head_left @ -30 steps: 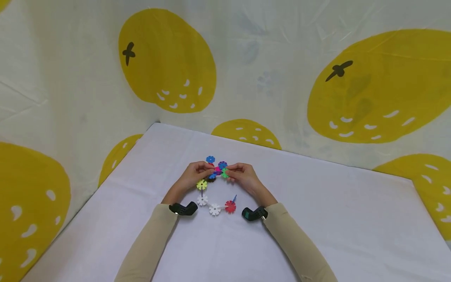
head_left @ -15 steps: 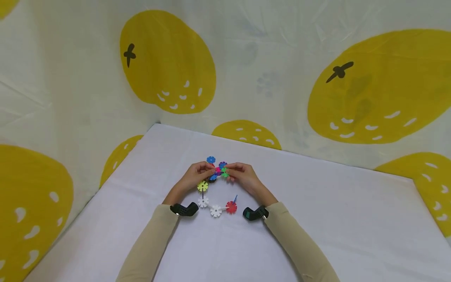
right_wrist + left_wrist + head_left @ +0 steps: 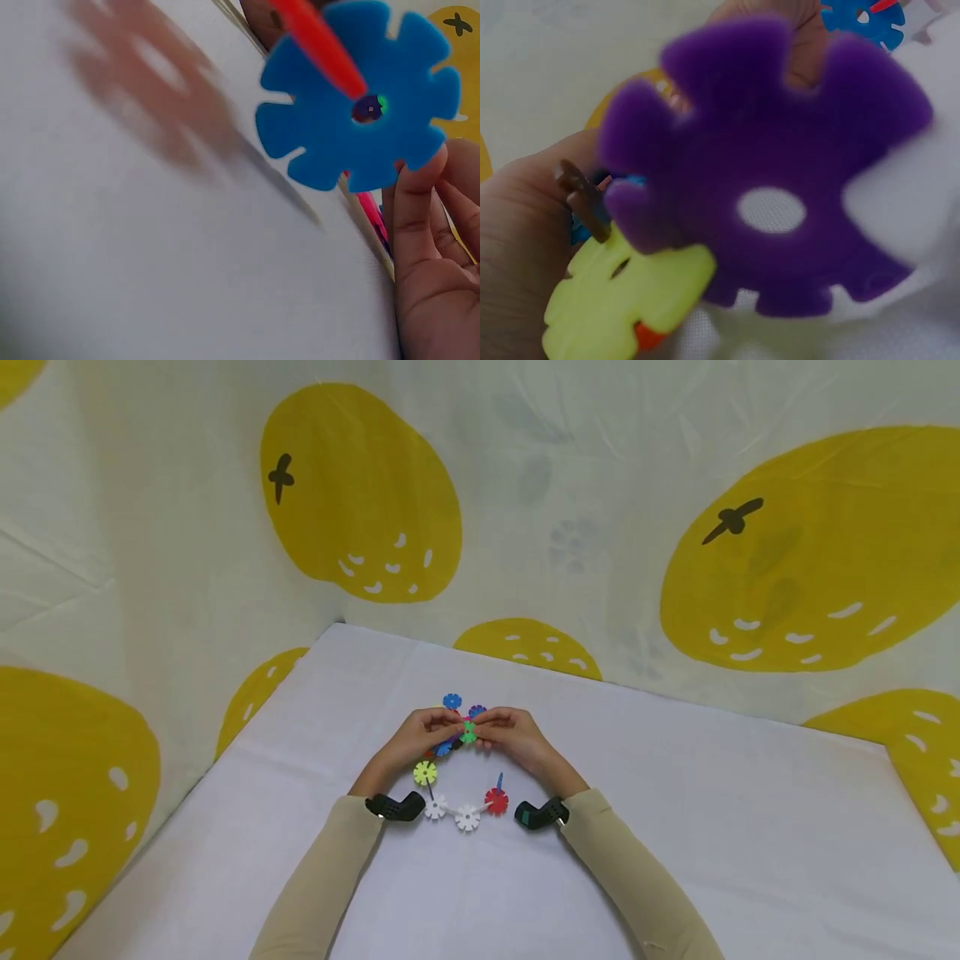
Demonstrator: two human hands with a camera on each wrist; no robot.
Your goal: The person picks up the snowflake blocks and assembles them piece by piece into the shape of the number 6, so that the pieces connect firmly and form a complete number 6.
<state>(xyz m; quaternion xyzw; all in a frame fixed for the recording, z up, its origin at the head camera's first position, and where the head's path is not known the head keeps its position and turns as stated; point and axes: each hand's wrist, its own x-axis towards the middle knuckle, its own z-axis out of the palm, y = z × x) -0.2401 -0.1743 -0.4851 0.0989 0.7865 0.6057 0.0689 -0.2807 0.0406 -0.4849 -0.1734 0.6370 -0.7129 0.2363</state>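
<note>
In the head view my left hand (image 3: 420,737) and right hand (image 3: 517,735) meet fingertip to fingertip. Between them a green notched snowflake disc (image 3: 468,732) is pinched by my right thumb and fingers. My left fingers grip the neighbouring part of a chain of slotted discs, largely hidden behind them. From there the chain runs down through a blue disc (image 3: 443,748), a yellow disc (image 3: 425,772), a white disc (image 3: 467,817) and a red disc (image 3: 497,801). A purple disc (image 3: 727,150) fills the left wrist view; a blue disc (image 3: 352,135) looms before my right fingers.
A white cloth covers the table (image 3: 720,827). Behind it hangs a pale curtain (image 3: 555,468) printed with large yellow fruit. Another blue disc (image 3: 452,701) shows beyond my hands. Each wrist wears a black camera (image 3: 397,807).
My fingertips have closed together, with the green disc shifting left toward my left hand. The yellow and white discs have swung slightly down toward the front.
</note>
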